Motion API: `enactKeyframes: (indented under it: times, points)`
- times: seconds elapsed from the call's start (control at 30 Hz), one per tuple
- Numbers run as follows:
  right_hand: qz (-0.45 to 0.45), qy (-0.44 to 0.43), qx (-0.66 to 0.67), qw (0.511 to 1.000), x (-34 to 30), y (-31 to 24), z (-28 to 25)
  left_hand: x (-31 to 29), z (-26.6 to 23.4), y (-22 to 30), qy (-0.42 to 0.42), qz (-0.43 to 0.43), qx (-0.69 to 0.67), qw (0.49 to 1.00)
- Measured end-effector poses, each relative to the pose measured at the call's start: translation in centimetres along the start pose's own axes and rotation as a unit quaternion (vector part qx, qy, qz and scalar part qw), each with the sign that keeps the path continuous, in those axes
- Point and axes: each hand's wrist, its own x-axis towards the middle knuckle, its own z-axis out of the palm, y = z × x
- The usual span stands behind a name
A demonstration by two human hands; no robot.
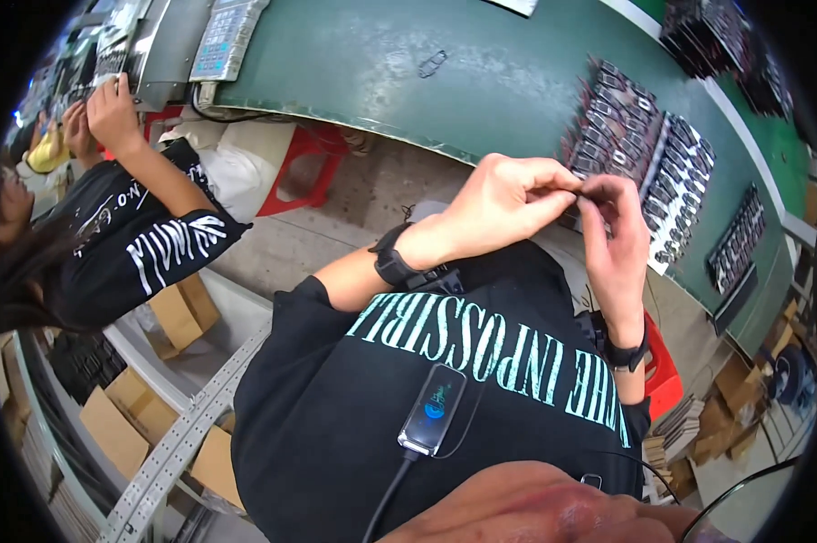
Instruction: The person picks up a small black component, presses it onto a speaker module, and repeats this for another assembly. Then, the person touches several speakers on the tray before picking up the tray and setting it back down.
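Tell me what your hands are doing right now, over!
Left hand and right hand raised together, fingertips pinching one small dark part. Rows of similar dark parts on the green table beyond. Nothing between the hands.

My shirt (354, 407) is black with pale teal lettering, and both my wrists wear black bands (392, 262). The bench top (408, 81) is dark green, the small parts in rows (644, 154) black and silver. The stool (304, 172) is red, the boxes (182, 312) brown.

cardboard boxes (184, 312), a red stool (302, 172) and a keypad device (228, 36) nearby.
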Motion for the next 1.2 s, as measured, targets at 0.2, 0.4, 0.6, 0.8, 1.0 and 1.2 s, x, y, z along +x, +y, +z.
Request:
enactKeyframes:
  times: [0.2,0.4,0.6,0.8,1.0,1.2]
  points:
    - [0.024,0.018,0.013,0.999,2.5,-0.1,1.0,1.0,-2.4,-1.0,0.01,0.019,0.005,1.0]
    - [-0.056,-0.001,-0.148,0.987,5.6,1.1,1.2,3.8,-4.8,-3.5,0.133,0.252,0.238,0.929]
    - [-0.049,0.109,-0.054,0.991,6.6,4.1,-1.0,7.5,-12.6,-6.0,0.336,0.173,0.503,0.777]
    - [-0.03,0.11,-0.037,0.993,8.4,5.8,-1.7,9.7,-14.8,-8.5,0.345,0.091,0.528,0.77]
    - [-0.038,0.102,-0.014,0.994,9.9,7.1,-1.8,11.0,-15.6,-10.3,0.342,0.123,0.521,0.772]
    - [-0.044,0.102,-0.004,0.994,10.0,7.2,-1.2,10.2,-16.2,-11.1,0.349,0.213,0.48,0.776]
